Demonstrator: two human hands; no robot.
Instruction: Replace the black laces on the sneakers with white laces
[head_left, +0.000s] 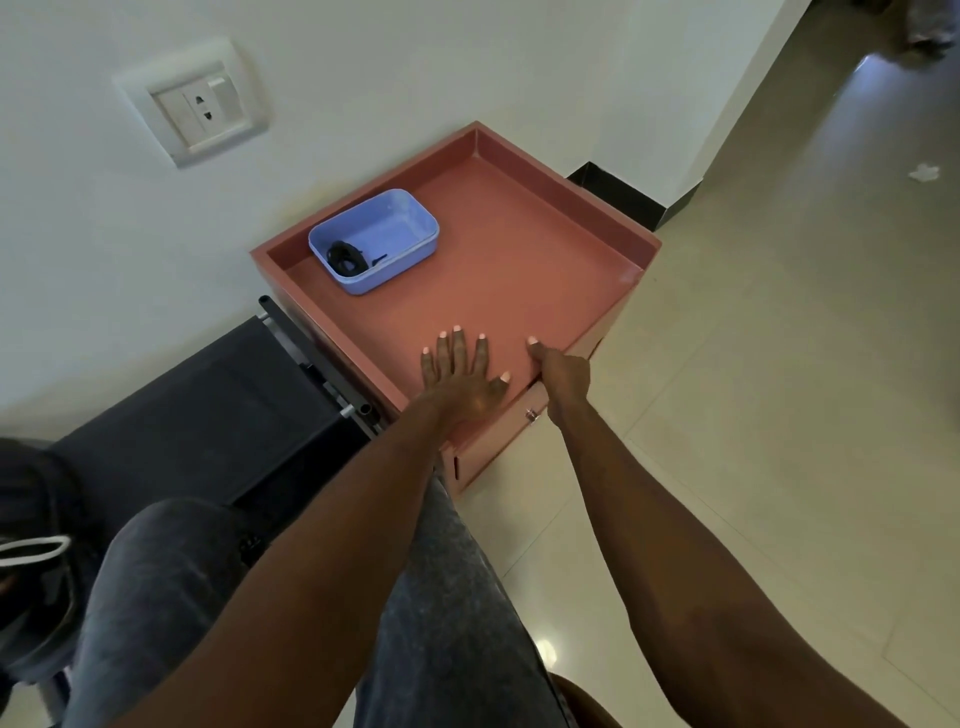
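Black laces (344, 258), coiled in a small dark bundle, lie in the near-left corner of a pale blue rectangular plastic tub (375, 240) — no sneaker is plainly visible, though at the far left edge a dark blurred object with a white cord (32, 545) shows, too unclear to identify. By size: a cream tiled floor (779, 415) fills the right side, and a white wall (363, 62) rises behind, carrying a white socket plate (193, 101). A dark folding chair with a metal frame (208, 405) stands at the left, touching the bench's side. A salmon-pink square bench with a raised rim (618, 223) sits in the corner against the wall, with a drawer front and small metal knob (531, 415) at its near face. The person's knees in grey denim (457, 597) are below, both bare forearms reaching forward. The tub rests on the bench top near the back-left rim, well apart from the hands. The left hand (460, 374) lies flat on the bench top, fingers straight and spread. The right hand (563, 376) holds the near edge of the bench, thumb on top and the other fingers hidden beneath.
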